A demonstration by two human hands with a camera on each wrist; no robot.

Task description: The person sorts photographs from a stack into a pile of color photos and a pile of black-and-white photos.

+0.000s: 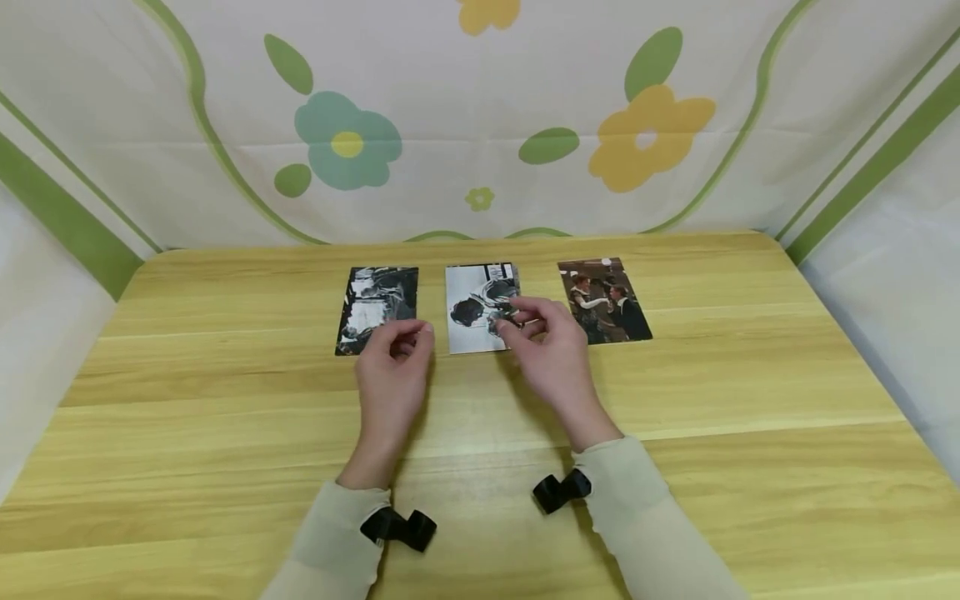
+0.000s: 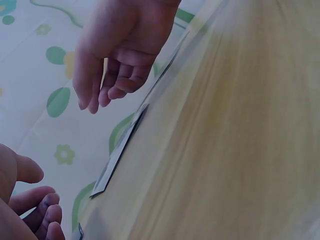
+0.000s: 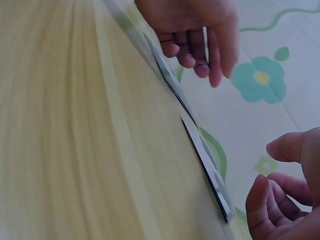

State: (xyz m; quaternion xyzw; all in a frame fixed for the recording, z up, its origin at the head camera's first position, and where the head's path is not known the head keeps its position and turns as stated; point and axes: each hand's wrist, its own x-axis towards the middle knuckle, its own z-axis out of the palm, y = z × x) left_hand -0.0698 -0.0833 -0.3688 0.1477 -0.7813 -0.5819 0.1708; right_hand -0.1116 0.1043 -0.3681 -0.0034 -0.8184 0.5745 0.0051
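Observation:
Three picture cards lie in a row on the wooden table. My left hand hovers by the lower right corner of the left black-and-white card, fingers loosely bent and holding nothing. Over the right side of the middle black-and-white card is my right hand, thumb and fingers apart. A dark edge shows under that middle card. The right card, in colour, shows two people; my right hand hides part of its left edge. Both wrist views show the hands raised above the cards, with bare fingertips.
Behind the table hangs a white cloth printed with flowers and leaves, and it continues down both sides. Black bands sit on both sleeved wrists. Wood surface stretches in front of the cards.

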